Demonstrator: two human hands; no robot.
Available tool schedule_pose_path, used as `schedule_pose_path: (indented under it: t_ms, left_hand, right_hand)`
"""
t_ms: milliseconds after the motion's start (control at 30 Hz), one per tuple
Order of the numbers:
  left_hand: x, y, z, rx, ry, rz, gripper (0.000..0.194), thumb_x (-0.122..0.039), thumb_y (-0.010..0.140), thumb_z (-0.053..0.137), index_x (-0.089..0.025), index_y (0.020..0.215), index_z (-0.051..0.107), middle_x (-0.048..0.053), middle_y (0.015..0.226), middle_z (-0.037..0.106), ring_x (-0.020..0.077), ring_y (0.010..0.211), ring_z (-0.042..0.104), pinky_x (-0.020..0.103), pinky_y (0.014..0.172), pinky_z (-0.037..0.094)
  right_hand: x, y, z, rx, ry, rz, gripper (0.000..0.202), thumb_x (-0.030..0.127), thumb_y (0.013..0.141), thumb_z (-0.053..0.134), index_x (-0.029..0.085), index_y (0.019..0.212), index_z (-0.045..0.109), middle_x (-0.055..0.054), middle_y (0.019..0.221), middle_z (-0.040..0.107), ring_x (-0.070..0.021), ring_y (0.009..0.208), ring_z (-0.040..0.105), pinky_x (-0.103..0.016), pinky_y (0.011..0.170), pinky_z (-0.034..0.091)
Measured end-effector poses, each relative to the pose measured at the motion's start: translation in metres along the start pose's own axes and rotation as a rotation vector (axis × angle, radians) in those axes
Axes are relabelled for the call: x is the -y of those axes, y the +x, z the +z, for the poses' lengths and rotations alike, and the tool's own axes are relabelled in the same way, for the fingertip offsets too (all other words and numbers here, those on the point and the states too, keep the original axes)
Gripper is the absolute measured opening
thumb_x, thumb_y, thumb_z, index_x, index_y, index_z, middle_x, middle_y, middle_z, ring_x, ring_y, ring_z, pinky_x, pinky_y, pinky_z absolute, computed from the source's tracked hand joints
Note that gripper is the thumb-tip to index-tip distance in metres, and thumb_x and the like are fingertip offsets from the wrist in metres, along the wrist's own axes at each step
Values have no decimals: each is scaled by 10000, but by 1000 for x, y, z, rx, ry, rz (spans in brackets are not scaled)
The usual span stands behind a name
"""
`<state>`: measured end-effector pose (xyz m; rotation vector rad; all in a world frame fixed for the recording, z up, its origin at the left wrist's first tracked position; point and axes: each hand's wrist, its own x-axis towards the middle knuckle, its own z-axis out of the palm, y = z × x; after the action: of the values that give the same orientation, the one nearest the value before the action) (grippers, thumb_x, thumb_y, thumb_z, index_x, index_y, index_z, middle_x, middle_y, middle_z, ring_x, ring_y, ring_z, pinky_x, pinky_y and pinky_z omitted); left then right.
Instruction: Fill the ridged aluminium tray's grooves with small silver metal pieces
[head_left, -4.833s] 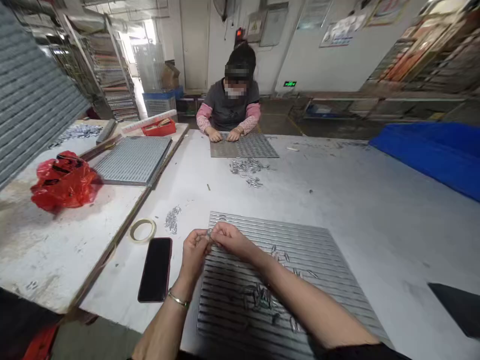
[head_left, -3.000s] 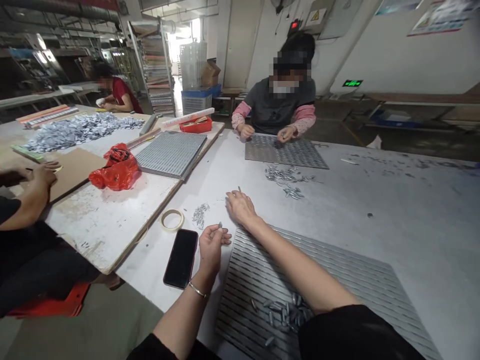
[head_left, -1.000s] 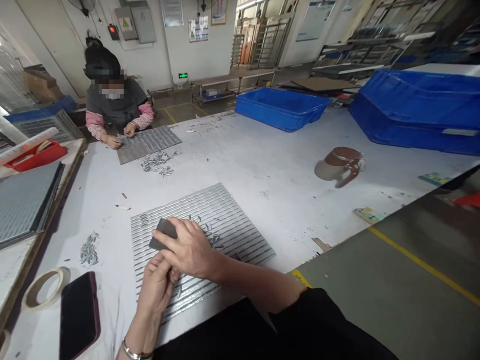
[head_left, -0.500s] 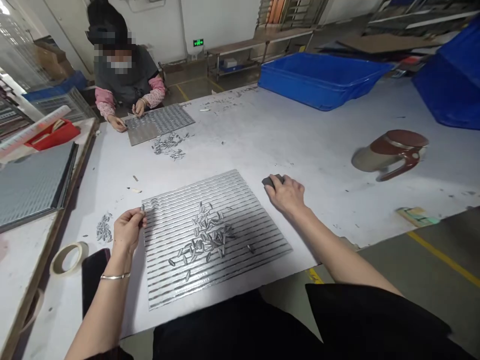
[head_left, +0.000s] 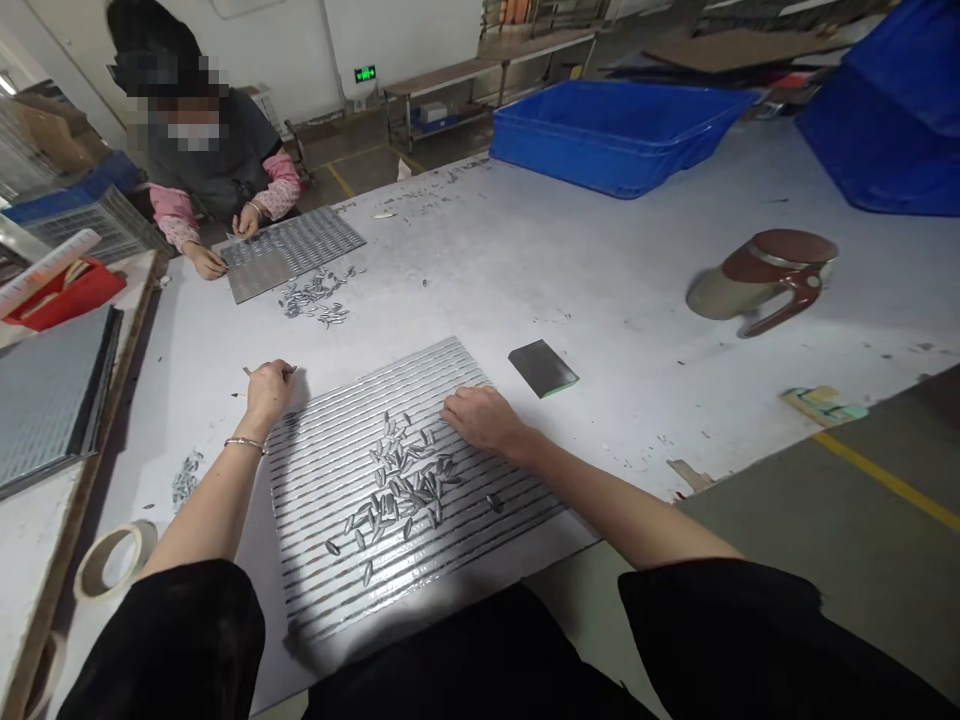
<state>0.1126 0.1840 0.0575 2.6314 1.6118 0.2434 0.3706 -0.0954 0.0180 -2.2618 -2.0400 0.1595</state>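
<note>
A silver sheet (head_left: 322, 590) with raised parallel strips lies before me, with a heap of small grey pointed-oval pieces (head_left: 409, 490) on it. My left hand (head_left: 270, 395) is closed in a pinch just past the sheet's far left corner; a small dark tip shows at its fingertips, probably one of those pieces. Over the sheet's far right part, my right hand (head_left: 480, 415) has its fingers curled down; whatever they hold, if anything, is hidden. A flat dark block (head_left: 543, 368) with a green edge lies on the table right of the sheet.
Across the table, a person (head_left: 217, 160) handles a similar sheet (head_left: 255, 280) beside loose pieces (head_left: 315, 297). A jug (head_left: 757, 275) and blue bins (head_left: 615, 140) stand to the right. At left are a tape roll (head_left: 86, 570), a small pile (head_left: 185, 480) and stacked sheets (head_left: 52, 390).
My right hand has let go of the dark block and moved left onto the sheet. My left hand has moved up, beyond the sheet's far left corner. The view has shifted slightly.
</note>
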Motion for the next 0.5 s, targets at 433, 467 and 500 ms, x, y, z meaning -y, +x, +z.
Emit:
schedule_pose_path:
  t_ms: [433,467,500]
  left_hand:
    - [-45,-26,-17,59,18,87,383,-143,858,483,-100,1174,695,202,1247,663,287,1029,669,404,921,506]
    - [-53,-48,-24,15,-136,114,351,-180,868,505,-116,1146,710,173,1203,691,272,1009,668,399,937,507]
    - [-61,-75,-30,10,-338,145,302,-240,877,540,-142,1091,729,136,1130,725,255,972,669,390,923,518]
  right_hand:
    - [16,-23,-5,-187,786,-16,148,228,958,517,203,812,511,6,724,541,-142,629,466,-254,567,357]
    - [25,-29,-8,-197,951,-26,144,263,952,528,206,820,519,26,696,519,-130,602,451,-243,547,356]
    - [36,-35,-11,-196,1091,-36,143,291,943,542,207,827,532,41,671,501,-121,580,439,-235,531,356]
